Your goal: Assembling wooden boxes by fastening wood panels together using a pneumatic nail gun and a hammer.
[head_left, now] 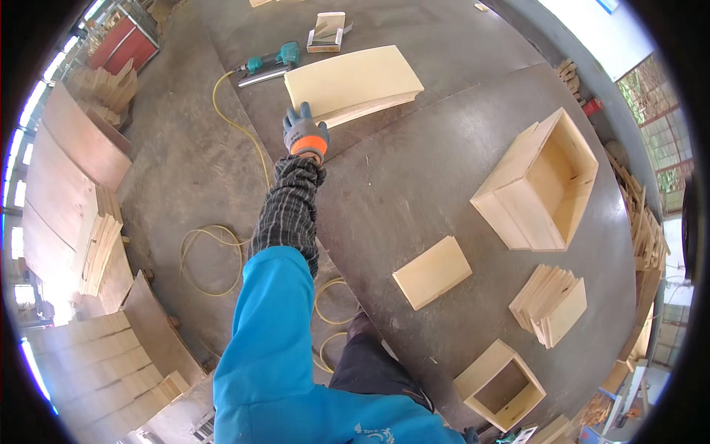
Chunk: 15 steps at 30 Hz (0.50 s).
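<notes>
My left hand (304, 133), in a grey and orange glove, reaches to the near left corner of a stack of long pale wooden boards (355, 78). Its fingers are stretched out and apart, with the fingertips at the corner of the boards. Just beyond the stack lies a teal nail gun (270, 63) with a yellow air hose (244, 124) running off the table edge. At the bottom edge, a sliver of what looks like my right glove (471, 435) shows; its fingers are hidden.
The dark table (384, 200) holds a large open wooden box (540, 185), a smaller one (503, 385), a small flat panel (433, 272) and a bundle of panels (549, 303). A small carton (326, 33) stands at the far side. Plywood stacks (74, 214) line the left; hose coils lie on the floor.
</notes>
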{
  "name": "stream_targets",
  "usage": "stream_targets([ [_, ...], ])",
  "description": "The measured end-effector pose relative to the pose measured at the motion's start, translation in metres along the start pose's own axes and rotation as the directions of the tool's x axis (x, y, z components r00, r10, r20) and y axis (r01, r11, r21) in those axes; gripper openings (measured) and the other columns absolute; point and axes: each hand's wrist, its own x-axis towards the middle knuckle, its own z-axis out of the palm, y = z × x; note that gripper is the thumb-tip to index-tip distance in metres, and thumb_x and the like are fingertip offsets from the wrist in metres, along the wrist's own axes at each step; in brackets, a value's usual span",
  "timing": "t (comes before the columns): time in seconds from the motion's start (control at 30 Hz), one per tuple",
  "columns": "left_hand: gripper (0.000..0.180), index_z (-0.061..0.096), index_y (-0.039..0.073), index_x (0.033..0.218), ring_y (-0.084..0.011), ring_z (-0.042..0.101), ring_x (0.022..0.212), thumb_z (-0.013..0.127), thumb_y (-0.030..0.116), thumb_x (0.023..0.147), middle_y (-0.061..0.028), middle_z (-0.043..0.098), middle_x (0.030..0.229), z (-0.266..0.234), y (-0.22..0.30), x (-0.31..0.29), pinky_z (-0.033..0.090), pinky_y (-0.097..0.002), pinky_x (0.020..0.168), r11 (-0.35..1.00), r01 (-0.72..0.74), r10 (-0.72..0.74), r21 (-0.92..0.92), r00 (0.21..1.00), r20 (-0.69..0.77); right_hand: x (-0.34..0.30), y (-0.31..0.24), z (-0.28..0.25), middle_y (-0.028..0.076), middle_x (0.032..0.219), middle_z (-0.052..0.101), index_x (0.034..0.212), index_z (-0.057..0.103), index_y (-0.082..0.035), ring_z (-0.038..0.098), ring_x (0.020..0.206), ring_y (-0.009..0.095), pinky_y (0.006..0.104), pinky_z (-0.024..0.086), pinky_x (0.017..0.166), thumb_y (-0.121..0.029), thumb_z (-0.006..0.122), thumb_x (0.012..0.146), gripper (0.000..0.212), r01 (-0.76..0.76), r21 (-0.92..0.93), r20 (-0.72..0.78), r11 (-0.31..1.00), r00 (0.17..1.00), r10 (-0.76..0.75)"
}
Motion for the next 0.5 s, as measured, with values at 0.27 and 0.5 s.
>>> stream_targets([
  [0.27,0.047,0.07,0.025,0.142,-0.0362,0.06,0.135,0.073,0.036,0.096,-0.0147,0.067,0.142,0.021,-0.007,-0.011,0.042,-0.0571,0.116,0.986,-0.122,0.136,0.113,0.982,-0.128,0.009,-0.005,-0.005,0.012,0.07,0.064,0.114,0.067,-0.005,0.057,0.048,0.025,0.0382,0.045,0.043,-0.054,0.06,0.106,0.049,0.03,-0.089,-0.014,0.996,0.999,-0.031],
  [0.5,0.041,0.077,0.026,0.134,-0.0332,0.066,0.127,0.076,0.037,0.094,-0.0114,0.073,0.134,-0.004,-0.004,-0.016,0.044,-0.0527,0.116,0.987,-0.154,0.147,-0.044,0.98,-0.131,0.018,0.0,-0.016,0.012,0.07,0.064,0.111,0.066,-0.006,0.058,0.048,0.025,0.0385,0.045,0.042,-0.054,0.06,0.106,0.048,0.043,-0.11,-0.008,0.993,0.999,-0.044],
])
